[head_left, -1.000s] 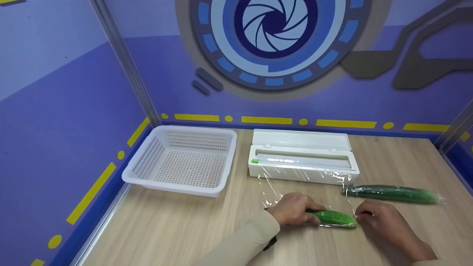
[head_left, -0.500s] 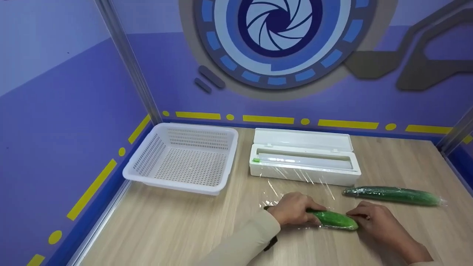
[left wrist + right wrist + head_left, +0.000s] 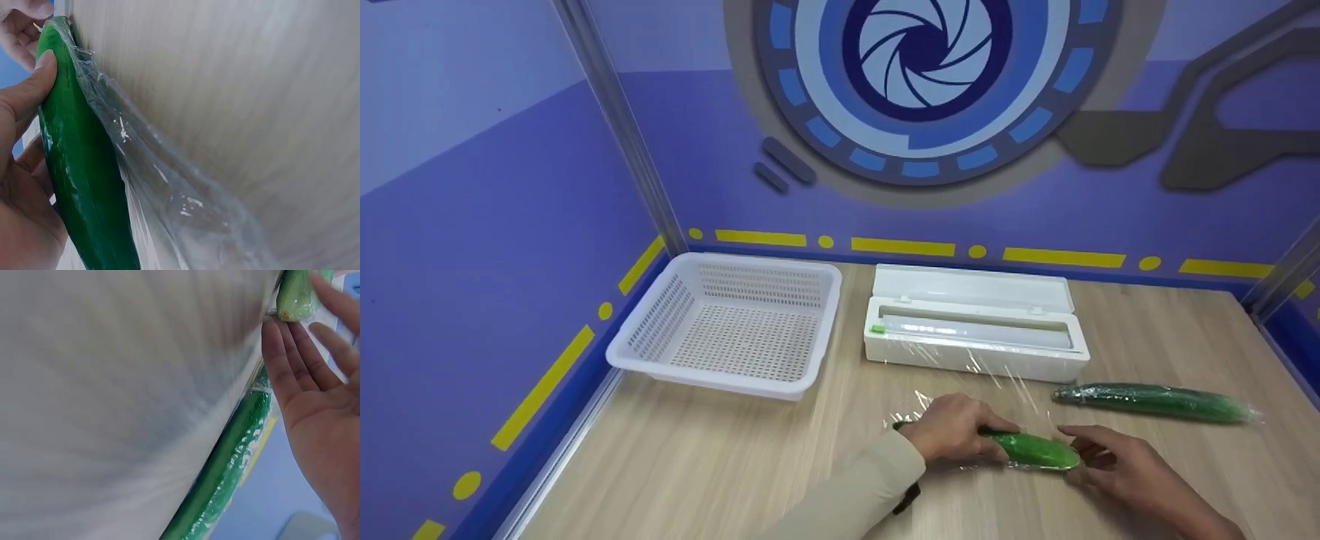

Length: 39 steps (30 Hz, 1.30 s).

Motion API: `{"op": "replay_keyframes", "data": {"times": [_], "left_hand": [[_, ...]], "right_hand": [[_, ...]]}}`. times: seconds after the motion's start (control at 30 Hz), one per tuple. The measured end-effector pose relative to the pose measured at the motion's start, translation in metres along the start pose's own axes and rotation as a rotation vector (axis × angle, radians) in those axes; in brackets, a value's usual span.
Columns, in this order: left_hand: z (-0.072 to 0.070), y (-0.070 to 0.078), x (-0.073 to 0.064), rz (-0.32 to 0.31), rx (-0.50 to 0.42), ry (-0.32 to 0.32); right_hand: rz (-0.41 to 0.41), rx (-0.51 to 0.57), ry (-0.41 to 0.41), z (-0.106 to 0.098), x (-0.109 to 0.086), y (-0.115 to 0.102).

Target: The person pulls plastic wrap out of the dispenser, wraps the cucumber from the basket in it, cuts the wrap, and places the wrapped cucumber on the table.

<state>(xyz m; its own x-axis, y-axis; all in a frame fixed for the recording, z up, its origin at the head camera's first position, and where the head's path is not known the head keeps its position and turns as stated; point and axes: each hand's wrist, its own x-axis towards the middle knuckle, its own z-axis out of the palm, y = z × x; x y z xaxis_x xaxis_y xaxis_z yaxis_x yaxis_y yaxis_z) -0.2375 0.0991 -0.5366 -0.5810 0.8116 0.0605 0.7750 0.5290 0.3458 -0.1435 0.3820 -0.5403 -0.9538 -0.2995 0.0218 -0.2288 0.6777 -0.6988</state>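
My left hand (image 3: 956, 427) grips a green cucumber (image 3: 1039, 451) from above, thumb and fingers on opposite sides. In the left wrist view, clear cling film (image 3: 169, 174) clings along one side of the cucumber and spreads loosely beside it. The same film runs back to the roll in a white dispenser box (image 3: 975, 360), whose lid stands up. At the cucumber's right end is my right hand (image 3: 1125, 465). Its fingers are fairly straight in the right wrist view, with fingertips (image 3: 273, 329) right at the film-covered end (image 3: 295, 304) of the cucumber.
A second cucumber (image 3: 1159, 403), wrapped in film, lies on the wooden table behind my right hand. To the left stands a white perforated basket (image 3: 720, 384). Purple wall panels (image 3: 840, 195) border the table at the back and left.
My right hand shifts from beside the cucumber's end, where its fingers were bunched, to the tip, and its fingers spread. The left hand keeps its hold on the cucumber.
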Motion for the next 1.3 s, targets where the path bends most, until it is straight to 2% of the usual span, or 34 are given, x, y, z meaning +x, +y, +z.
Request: {"op": "replay_keyframes", "data": {"times": [0.23,0.43,0.67,0.73,1.13,1.3], "left_hand": [[-0.001,0.001,0.000,0.014,-0.021,0.017],[-0.002,0.001,-0.001,0.005,-0.027,0.018],[-0.001,0.003,-0.001,0.009,-0.028,0.026],[-0.001,0.003,-0.001,0.019,-0.026,0.031],[0.005,0.003,-0.010,0.035,-0.005,0.076],[0.009,0.004,-0.013,0.081,-0.034,0.092]], "right_hand": [[0.115,-0.048,0.058,-0.001,0.000,-0.004],[0.117,-0.067,0.076,0.004,-0.002,-0.010],[0.226,-0.153,0.073,0.012,0.005,-0.020],[0.234,-0.185,0.076,0.013,0.008,-0.021],[0.055,-0.236,0.110,0.013,0.009,-0.019],[0.010,-0.215,0.127,0.016,0.004,-0.017]]}}
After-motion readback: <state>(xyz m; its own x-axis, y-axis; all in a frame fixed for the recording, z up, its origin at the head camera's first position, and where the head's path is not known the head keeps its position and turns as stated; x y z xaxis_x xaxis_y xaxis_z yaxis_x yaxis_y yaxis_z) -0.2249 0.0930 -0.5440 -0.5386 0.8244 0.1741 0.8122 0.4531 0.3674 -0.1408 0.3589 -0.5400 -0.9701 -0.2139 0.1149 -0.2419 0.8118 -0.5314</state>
